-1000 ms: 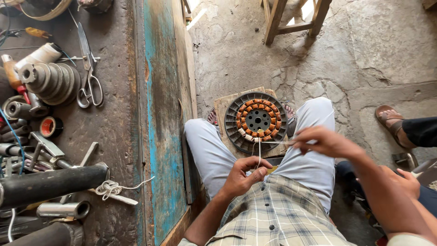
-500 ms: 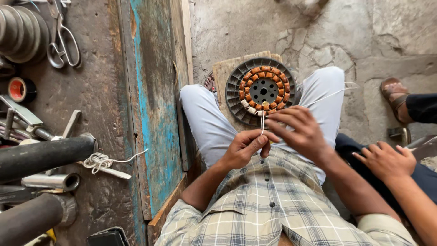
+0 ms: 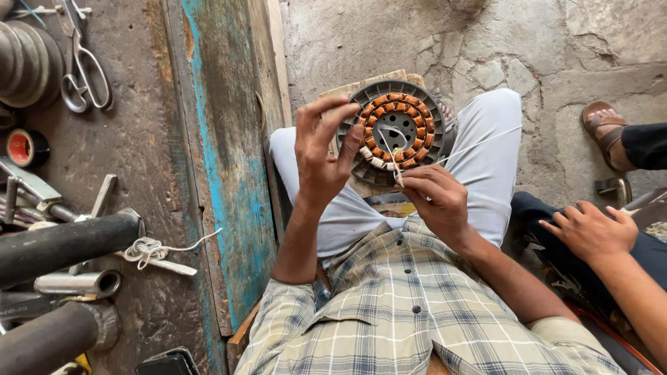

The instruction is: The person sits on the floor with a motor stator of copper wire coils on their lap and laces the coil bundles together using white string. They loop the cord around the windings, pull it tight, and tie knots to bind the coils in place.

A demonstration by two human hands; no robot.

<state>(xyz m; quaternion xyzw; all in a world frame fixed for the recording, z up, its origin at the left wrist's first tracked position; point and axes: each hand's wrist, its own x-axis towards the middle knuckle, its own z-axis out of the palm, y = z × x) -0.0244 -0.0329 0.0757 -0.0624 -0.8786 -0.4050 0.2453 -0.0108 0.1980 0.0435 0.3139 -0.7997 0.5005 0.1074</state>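
A round motor stator (image 3: 394, 128) with copper-coloured windings rests on a wooden board between my knees. My right hand (image 3: 436, 203) is just in front of it, with thumb and fingers pinched on a thin white cord (image 3: 479, 142). The cord runs from the windings through my fingers and off to the right over my thigh. My left hand (image 3: 321, 151) is raised left of the stator with its fingers spread. I see nothing held in it.
A blue-painted wooden plank (image 3: 222, 160) edges a workbench on the left with scissors (image 3: 83, 69), a red tape roll (image 3: 24, 147), black pipes (image 3: 62, 243) and a knotted string bundle (image 3: 149, 250). Another person's hand (image 3: 590, 229) and sandalled foot (image 3: 608, 132) are at right.
My left hand has come away from the right hand, risen and spread open. My right hand has drawn the cord down towards my lap.
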